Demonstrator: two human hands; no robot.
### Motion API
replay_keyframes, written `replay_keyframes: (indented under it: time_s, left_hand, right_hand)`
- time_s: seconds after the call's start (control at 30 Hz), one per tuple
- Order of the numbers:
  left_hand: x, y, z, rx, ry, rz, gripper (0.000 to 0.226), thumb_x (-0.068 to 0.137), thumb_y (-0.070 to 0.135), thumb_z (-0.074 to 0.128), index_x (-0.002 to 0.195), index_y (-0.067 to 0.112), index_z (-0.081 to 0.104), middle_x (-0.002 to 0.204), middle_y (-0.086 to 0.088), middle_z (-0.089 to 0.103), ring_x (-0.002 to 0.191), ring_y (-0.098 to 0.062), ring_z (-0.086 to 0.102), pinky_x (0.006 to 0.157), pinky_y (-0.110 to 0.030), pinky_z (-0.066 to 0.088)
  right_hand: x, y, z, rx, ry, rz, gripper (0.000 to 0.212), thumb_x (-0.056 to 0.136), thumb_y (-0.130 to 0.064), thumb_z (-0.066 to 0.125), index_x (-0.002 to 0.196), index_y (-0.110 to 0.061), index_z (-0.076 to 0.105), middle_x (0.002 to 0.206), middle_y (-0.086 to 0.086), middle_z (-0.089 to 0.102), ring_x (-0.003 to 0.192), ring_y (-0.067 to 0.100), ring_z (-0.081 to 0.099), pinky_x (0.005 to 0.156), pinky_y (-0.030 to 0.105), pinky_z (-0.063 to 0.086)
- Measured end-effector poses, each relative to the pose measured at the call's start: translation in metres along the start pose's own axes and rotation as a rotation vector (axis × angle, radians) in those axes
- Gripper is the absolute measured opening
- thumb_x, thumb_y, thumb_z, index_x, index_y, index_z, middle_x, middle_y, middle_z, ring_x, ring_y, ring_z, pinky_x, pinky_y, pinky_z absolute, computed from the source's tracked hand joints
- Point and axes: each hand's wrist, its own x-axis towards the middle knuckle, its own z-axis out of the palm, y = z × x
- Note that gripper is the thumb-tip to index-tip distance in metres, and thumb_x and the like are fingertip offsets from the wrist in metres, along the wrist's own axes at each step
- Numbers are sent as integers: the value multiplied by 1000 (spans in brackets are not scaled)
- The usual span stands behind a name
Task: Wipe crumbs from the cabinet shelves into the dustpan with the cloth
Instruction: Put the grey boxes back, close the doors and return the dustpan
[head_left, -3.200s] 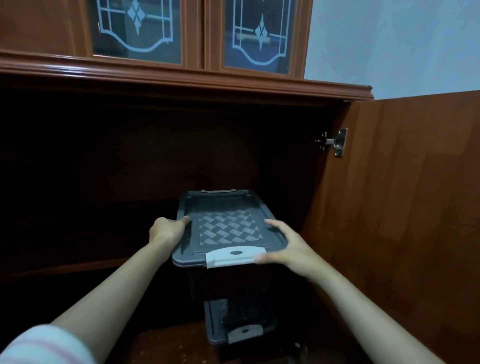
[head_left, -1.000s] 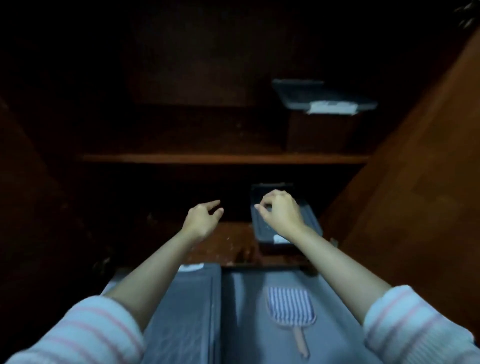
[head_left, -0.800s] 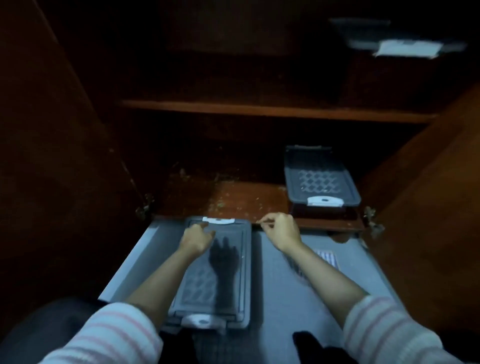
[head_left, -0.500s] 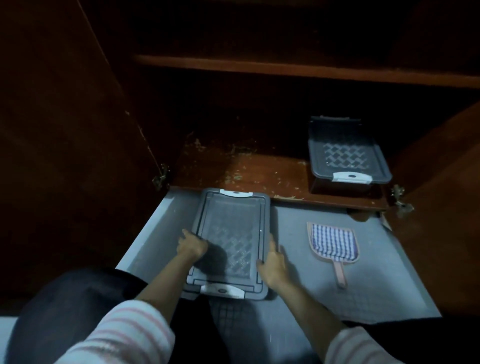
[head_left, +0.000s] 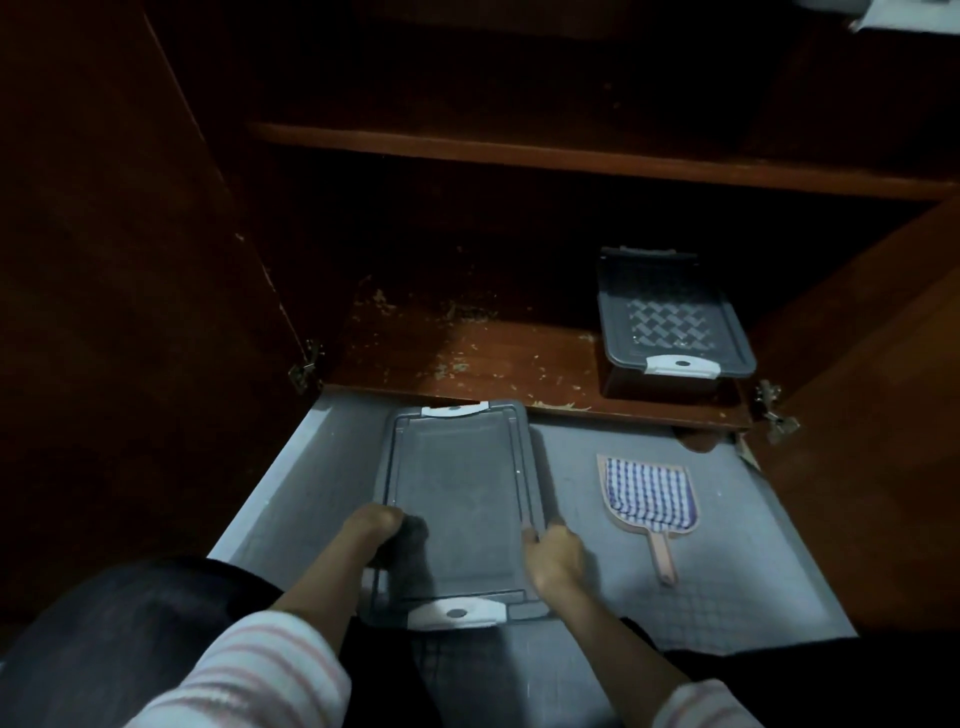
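A grey lidded storage box (head_left: 457, 488) stands on the grey floor mat in front of the open cabinet. My left hand (head_left: 371, 530) grips its left edge and my right hand (head_left: 553, 556) grips its right edge. The bottom shelf (head_left: 467, 358) is brown wood strewn with pale crumbs. On the mat to the right lies a pink dustpan (head_left: 652, 525) with a blue checked cloth (head_left: 649, 493) folded inside it.
A second grey box (head_left: 670, 332) sits on the right of the bottom shelf. An upper shelf (head_left: 571, 156) crosses above, with another box (head_left: 914, 13) at the top right. Open doors stand at left (head_left: 130, 312) and right (head_left: 857, 389).
Both hands left the box on the upper shelf, came down to the floor and took the box on the mat by its sides. The view tilted downward.
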Motion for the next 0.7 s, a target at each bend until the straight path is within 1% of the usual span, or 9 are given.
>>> replay_keyframes:
  time_s: [0.1,0.17,0.23,0.33,0.4,0.5,0.57,0.63,0.7]
  left_hand:
    - [15,2,-2,3,78,60,46,93,33,48,116,-5,61,111,-25,62,95,-39,63,84,-52,53]
    - [-29,19,-7,13,105,104,56,97,40,38,125,-5,53,122,-25,57,106,-38,58,91,-45,50]
    - [-67,36,-10,86,234,221,59,100,43,31,129,-7,47,131,-26,50,117,-38,51,94,-37,44]
    - [-106,60,-19,181,502,480,57,98,47,31,108,-2,58,114,-26,61,107,-40,56,85,-39,44]
    - [-126,75,-30,143,613,642,52,97,47,34,96,1,59,103,-25,64,102,-41,58,81,-39,44]
    - [-152,103,-52,66,684,767,46,96,45,37,86,5,58,93,-22,66,94,-39,60,75,-37,44]
    - [-174,122,-70,14,713,835,43,96,45,39,80,8,56,87,-19,66,88,-37,61,69,-34,42]
    - [-196,142,-90,-52,734,891,42,95,43,42,77,8,56,81,-16,65,83,-35,61,66,-32,40]
    - [-217,161,-109,-99,746,947,44,95,39,46,75,3,60,75,-14,64,80,-33,61,64,-32,38]
  right_hand:
    - [-2,2,-13,-12,117,-33,40,100,-32,39,116,1,53,117,23,61,109,36,59,84,35,47]
    - [-8,2,-25,-10,182,-89,39,100,-33,36,116,-1,51,113,20,63,105,35,60,79,34,47]
    - [-9,-4,-42,25,240,-143,39,100,-33,35,116,-1,50,110,20,63,101,35,61,75,33,45]
    - [-8,-21,-72,120,320,-195,39,100,-32,38,112,2,52,108,25,62,101,39,59,74,35,45]
    - [-11,-34,-95,169,367,-260,38,99,-33,38,107,2,53,105,27,62,99,41,59,77,38,45]
    - [-19,-57,-128,284,423,-353,35,99,-32,40,96,1,52,98,26,63,95,42,59,72,38,44]
    - [-28,-76,-152,354,462,-426,33,98,-32,43,83,-4,50,93,26,64,92,41,60,70,38,41]
    - [-37,-97,-177,414,506,-499,37,97,-32,45,66,-13,37,85,25,62,88,40,59,69,38,38]
    - [-46,-115,-199,458,529,-532,42,96,-32,47,61,-15,31,76,18,57,86,38,58,67,37,34]
